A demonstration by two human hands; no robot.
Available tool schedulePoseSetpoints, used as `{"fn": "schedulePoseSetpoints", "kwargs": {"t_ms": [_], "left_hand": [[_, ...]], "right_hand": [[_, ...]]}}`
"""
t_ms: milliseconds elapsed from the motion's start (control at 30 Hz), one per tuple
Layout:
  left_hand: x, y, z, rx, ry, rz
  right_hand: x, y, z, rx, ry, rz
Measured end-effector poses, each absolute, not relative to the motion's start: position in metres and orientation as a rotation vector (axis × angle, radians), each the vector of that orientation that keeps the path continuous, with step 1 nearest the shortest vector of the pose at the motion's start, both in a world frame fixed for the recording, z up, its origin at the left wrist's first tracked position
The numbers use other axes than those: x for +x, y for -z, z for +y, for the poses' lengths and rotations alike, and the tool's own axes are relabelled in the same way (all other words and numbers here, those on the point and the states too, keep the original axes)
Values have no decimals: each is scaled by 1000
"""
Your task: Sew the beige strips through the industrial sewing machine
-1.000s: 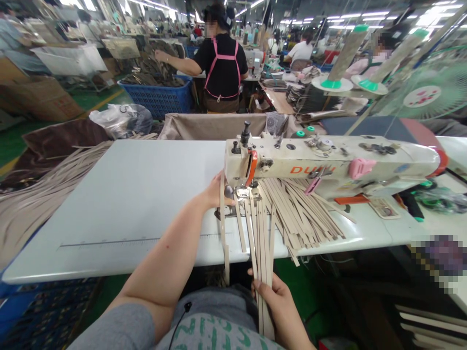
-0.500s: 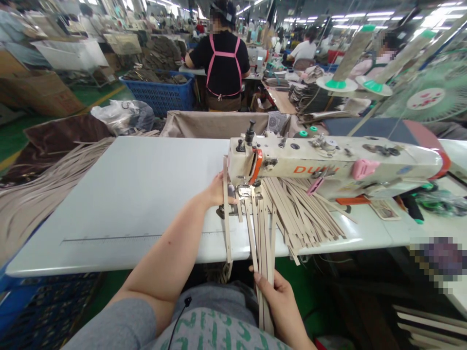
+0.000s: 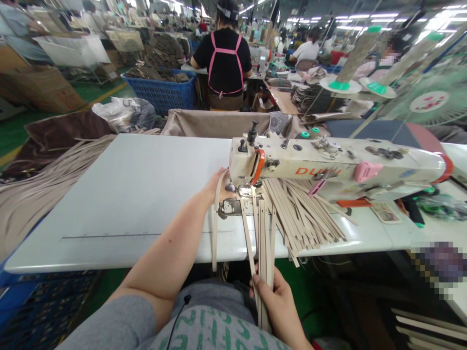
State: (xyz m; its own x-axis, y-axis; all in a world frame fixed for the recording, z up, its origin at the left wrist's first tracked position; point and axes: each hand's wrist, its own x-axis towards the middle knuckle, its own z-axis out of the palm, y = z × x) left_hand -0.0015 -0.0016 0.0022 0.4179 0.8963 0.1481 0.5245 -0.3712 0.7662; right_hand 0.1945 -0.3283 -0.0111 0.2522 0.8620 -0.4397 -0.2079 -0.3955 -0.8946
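Observation:
My left hand (image 3: 218, 187) is at the needle end of a cream sewing machine (image 3: 328, 167), fingers closed on a beige strip (image 3: 214, 228) that loops down over the table's front edge. My right hand (image 3: 278, 297) is below the table edge, near my lap, gripping a bundle of beige strips (image 3: 265, 243) that run up to the machine's presser foot. A fanned pile of more beige strips (image 3: 306, 214) lies under the machine arm, to the right of the needle.
The white sewing table (image 3: 138, 194) stretches left. Long beige strips (image 3: 32, 194) hang off its left side. Behind stand a beige cloth bin (image 3: 215, 124), a blue basket (image 3: 164, 92), a person in a black shirt with pink apron straps (image 3: 224, 58), and a fan (image 3: 430, 97) at right.
The strip in my left hand has slid left and now bows outward in a loop. My right hand has risen slightly with the bundle. The person behind has turned away.

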Motion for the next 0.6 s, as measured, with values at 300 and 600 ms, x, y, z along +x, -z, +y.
{"fn": "schedulePoseSetpoints", "kwargs": {"t_ms": [300, 600], "left_hand": [[1, -11, -6, 2028, -772, 1308], [-2, -6, -4, 1993, -735, 1303]], "right_hand": [[192, 18, -329, -1470, -1404, -618], [189, 19, -327, -1466, -1375, -642]]}}
